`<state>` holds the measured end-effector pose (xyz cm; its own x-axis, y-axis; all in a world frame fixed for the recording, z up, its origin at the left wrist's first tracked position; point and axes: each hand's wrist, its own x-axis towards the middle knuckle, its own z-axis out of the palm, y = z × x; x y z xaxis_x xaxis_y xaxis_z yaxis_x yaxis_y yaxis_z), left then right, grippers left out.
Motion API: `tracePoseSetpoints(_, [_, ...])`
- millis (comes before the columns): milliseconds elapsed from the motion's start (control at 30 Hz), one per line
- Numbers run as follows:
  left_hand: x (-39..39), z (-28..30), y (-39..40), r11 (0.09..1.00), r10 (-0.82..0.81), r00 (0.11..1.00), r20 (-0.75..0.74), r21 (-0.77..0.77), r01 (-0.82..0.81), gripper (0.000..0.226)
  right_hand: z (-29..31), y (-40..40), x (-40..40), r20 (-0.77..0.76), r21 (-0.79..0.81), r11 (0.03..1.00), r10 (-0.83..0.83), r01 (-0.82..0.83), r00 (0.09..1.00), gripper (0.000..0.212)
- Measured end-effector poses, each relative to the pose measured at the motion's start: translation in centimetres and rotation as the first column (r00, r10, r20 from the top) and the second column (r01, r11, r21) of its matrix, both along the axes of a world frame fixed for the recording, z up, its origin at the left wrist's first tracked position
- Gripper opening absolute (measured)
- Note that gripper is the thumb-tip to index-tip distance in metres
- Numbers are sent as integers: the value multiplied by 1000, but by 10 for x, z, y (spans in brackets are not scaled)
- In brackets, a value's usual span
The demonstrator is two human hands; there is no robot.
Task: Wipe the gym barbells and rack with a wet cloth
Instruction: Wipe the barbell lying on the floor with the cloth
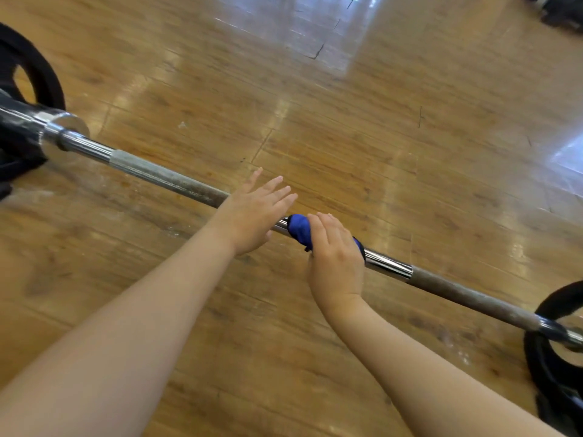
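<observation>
A steel barbell (164,176) lies across the wooden floor from upper left to lower right, with black weight plates on both ends. A blue cloth (299,230) is wrapped around the bar's shiny middle section. My right hand (336,258) curls over the bar and grips the cloth against it. Just left of the cloth, my left hand (255,212) rests on the bar with its fingers straight and spread, holding nothing.
Black plates sit at the left end (34,77) and the right end (555,357) of the bar. Worn, shiny wooden floor (347,121) surrounds it. Dark equipment (561,11) stands at the far upper right.
</observation>
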<state>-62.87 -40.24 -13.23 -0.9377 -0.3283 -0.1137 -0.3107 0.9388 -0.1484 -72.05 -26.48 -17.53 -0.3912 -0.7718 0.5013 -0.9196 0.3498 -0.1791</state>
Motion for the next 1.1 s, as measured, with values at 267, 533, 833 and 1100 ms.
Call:
tracePoseSetpoints(267, [52,-24,-43,959,275,902,-334,34,-280,74,13,-68,43,33,73,995,70,-72,997,39])
tracePoseSetpoints(533, [47,-25,-37,935,346,878,-331,43,-352,65,10,0,-7,-42,69,992,109,-106,993,39])
tracePoseSetpoints(833, [48,-16,-31,936,332,910,-247,-32,-351,64,12,84,-48,-55,-7,989,-151,151,987,45])
tracePoseSetpoints(1100, [40,-17,-28,953,277,931,-239,-52,-297,65,13,19,-20,-24,-11,999,38,-38,999,42])
